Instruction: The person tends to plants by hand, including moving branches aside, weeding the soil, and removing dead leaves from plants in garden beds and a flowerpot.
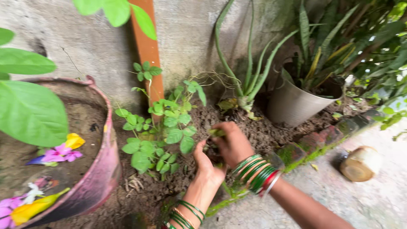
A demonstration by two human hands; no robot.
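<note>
Hands, left and right, meet over soil, fingers curled around a green sprig.

A rough grey wall is seen beyond the hands, an orange plank leaned against it, concrete ground lit by daylight to their right.

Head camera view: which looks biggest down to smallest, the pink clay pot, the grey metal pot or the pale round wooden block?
1. Pink clay pot, though it sits nearest the camera, which inflates it.
2. Grey metal pot.
3. Pale round wooden block.
</note>
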